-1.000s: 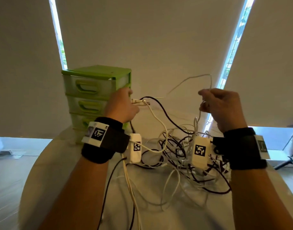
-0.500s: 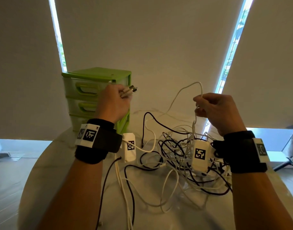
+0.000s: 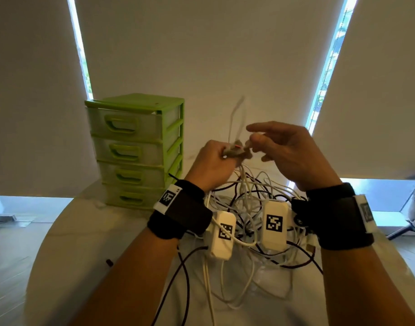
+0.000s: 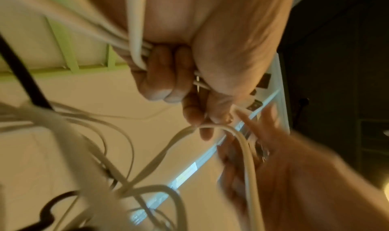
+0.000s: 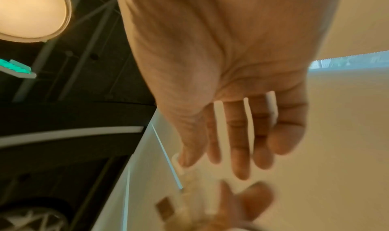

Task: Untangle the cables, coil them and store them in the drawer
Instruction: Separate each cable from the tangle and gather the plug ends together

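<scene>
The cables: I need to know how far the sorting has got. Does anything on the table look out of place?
Yes. White and black cables lie in one knotted heap on the table, none coiled. The green drawer unit has all its drawers shut. The left hand grips a few white strands.

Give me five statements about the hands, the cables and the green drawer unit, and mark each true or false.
1. The left hand grips a bundle of white cables. True.
2. The top drawer of the green drawer unit is pulled open. False: all its drawers are shut.
3. The right hand rests flat on the table. False: it is raised beside the left hand.
4. A tangle of cables lies on the table below the hands. True.
5. Every cable is white. False: some are black.
</scene>
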Demonstrator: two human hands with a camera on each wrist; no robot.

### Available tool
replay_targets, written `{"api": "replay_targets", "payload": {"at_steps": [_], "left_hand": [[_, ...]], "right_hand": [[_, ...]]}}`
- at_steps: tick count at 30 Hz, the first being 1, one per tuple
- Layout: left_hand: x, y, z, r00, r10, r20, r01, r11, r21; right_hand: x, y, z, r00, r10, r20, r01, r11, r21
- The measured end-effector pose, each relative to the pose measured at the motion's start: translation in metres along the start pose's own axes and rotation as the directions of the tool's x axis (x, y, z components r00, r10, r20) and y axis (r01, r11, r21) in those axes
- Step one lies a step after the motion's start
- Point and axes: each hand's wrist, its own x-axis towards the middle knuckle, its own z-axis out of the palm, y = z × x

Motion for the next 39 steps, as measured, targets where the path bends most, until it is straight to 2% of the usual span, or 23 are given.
{"api": "replay_targets", "payload": {"at_steps": [2,4,5,6,8,10,13,15,17,18,19,21,23,26,28,31,36,38,39], "left_hand": [[0.003,-0.001,-0.009,0.997,-0.023,-0.076,0.018,0.998,-0.067],[0.005,0.001,-0.015,0.991,-0.021,-0.13,0.0,0.988,-0.156],[0.007,0.003,-0.018,0.986,-0.018,-0.167,-0.015,0.981,-0.193],[0.008,0.004,-0.022,0.976,-0.021,-0.216,-0.03,0.973,-0.23],[0.013,0.003,-0.035,0.944,-0.058,-0.325,-0.053,0.945,-0.323],[0.018,-0.002,-0.049,0.905,-0.111,-0.411,-0.062,0.921,-0.385],[0.02,-0.006,-0.051,0.865,-0.139,-0.482,-0.062,0.924,-0.378],[0.021,-0.004,-0.054,0.813,-0.186,-0.553,-0.075,0.907,-0.415],[0.024,-0.004,-0.071,0.754,-0.27,-0.599,-0.103,0.852,-0.513],[0.024,-0.005,-0.08,0.763,-0.287,-0.579,-0.112,0.824,-0.555],[0.025,-0.006,-0.086,0.797,-0.279,-0.536,-0.111,0.804,-0.584],[0.023,-0.004,-0.079,0.861,-0.242,-0.448,-0.077,0.807,-0.585],[0.018,0.002,-0.058,0.895,-0.21,-0.395,-0.047,0.834,-0.55],[0.015,0.012,-0.036,0.943,-0.124,-0.31,-0.058,0.853,-0.518],[0.012,0.015,-0.034,0.956,-0.088,-0.28,-0.067,0.863,-0.5],[0.008,0.016,-0.04,0.969,-0.058,-0.24,-0.074,0.86,-0.505],[0.008,0.011,-0.055,0.964,-0.096,-0.247,-0.063,0.822,-0.567],[0.01,0.01,-0.061,0.953,-0.116,-0.281,-0.079,0.799,-0.597],[0.011,0.01,-0.065,0.945,-0.128,-0.302,-0.091,0.783,-0.616]], "right_hand": [[0.002,0.015,0.001,0.982,0.144,0.125,-0.12,0.976,-0.183],[0.002,0.036,0.008,0.901,0.335,0.277,-0.219,0.9,-0.376],[0.002,0.047,0.011,0.859,0.403,0.316,-0.236,0.86,-0.453],[0.002,0.057,0.011,0.844,0.435,0.313,-0.247,0.834,-0.493],[0.003,0.069,0.002,0.877,0.436,0.202,-0.307,0.831,-0.464],[0.004,0.073,-0.013,0.924,0.381,0.018,-0.345,0.855,-0.386],[0.004,0.069,-0.026,0.936,0.302,-0.182,-0.343,0.9,-0.268],[0.004,0.074,-0.033,0.889,0.289,-0.356,-0.385,0.891,-0.24],[-0.003,0.081,-0.048,0.782,0.316,-0.537,-0.491,0.843,-0.219],[-0.008,0.085,-0.055,0.743,0.351,-0.57,-0.55,0.806,-0.22],[-0.011,0.088,-0.06,0.735,0.398,-0.549,-0.595,0.767,-0.241],[-0.009,0.087,-0.058,0.787,0.463,-0.409,-0.6,0.73,-0.328],[-0.003,0.075,-0.042,0.835,0.481,-0.266,-0.55,0.743,-0.381],[0.004,0.046,-0.009,0.914,0.362,-0.183,-0.406,0.805,-0.433],[0.004,0.03,0.012,0.958,0.277,-0.074,-0.275,0.82,-0.501],[0.001,0.017,0.035,0.967,0.247,0.069,-0.157,0.781,-0.604],[0.002,0.021,0.035,0.981,0.193,-0.015,-0.157,0.752,-0.64],[0.005,0.028,0.022,0.968,0.25,0.001,-0.184,0.714,-0.675],[0.006,0.034,0.017,0.951,0.31,0.019,-0.203,0.666,-0.718]]}}
